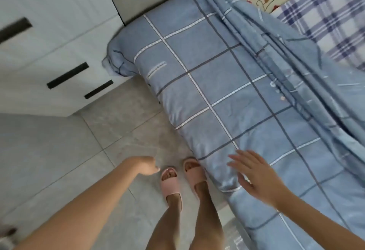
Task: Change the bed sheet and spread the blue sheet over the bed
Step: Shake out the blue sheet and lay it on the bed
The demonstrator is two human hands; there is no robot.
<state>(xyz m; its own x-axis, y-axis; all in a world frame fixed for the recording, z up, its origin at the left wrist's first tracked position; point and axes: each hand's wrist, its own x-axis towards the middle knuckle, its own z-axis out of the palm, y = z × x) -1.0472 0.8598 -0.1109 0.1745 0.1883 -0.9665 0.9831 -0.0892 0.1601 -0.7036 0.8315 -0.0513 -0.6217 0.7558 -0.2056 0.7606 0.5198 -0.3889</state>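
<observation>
1. Head view: the light blue cotton sheet with white and dark grid lines (227, 91) lies flat along the bed's near edge, from centre to lower right. More of it is bunched in folds at upper right.
2. Right hand (254, 174), lower centre, has its fingers straight and spread over the sheet's edge. Touching or just above? Too blurred to call.
3. Left hand (147, 165) hangs over the grey tiled floor (59, 160), fingers loosely curled, holding nothing.
</observation>
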